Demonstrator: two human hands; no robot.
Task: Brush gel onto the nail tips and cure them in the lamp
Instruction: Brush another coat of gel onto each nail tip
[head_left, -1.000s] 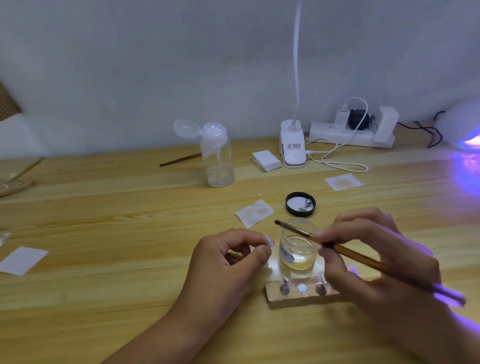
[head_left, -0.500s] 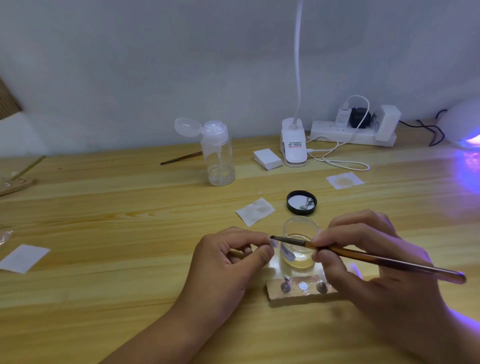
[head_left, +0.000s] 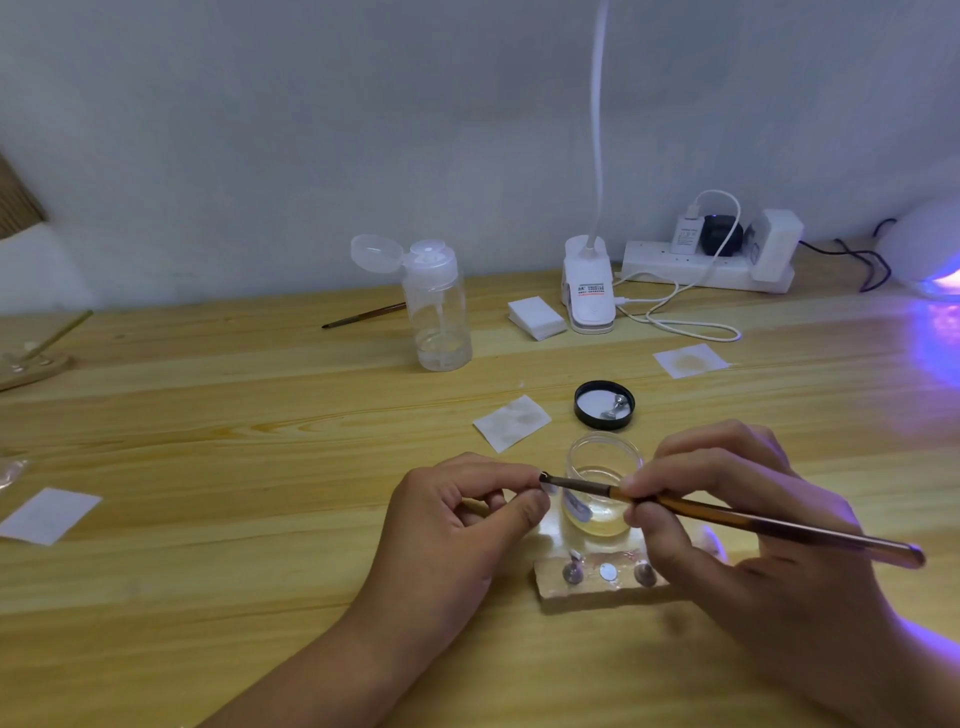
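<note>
Wooden and low, the holder block (head_left: 587, 590) lies nearest, just under the curled fingers of the right hand (head_left: 753, 561), with small metal stands on it; a dropped wrist could knock them over. Above it the left hand (head_left: 457, 525) pinches a nail tip (head_left: 548, 487) between thumb and forefinger. The right hand grips the brush (head_left: 727, 515) like a pen, its bristle end touching the tip. The tip is tiny and partly hidden by the fingertips, so I cannot tell how much gel is on it.

Likely troubles: an overloaded brush would flood gel onto the pinching fingers, and too firm a stroke could flick the tip out of the pinch. The open gel jar (head_left: 602, 488) stands between the hands, right behind the brush shaft, where a careless sweep of the handle could tip it.

Just beyond the jar lie its black lid (head_left: 604, 405), with a metal piece in it, and a used wipe (head_left: 511, 422). Farther out from the left hand stand a pump bottle (head_left: 439, 312) and a spare brush (head_left: 363, 316).

The curing lamp (head_left: 935, 254) glows violet far beyond the right hand, well apart from the tip. A stained wipe (head_left: 690, 360) and a white cable (head_left: 675, 322) lie that way, but neither should block a lifted carry.
</note>
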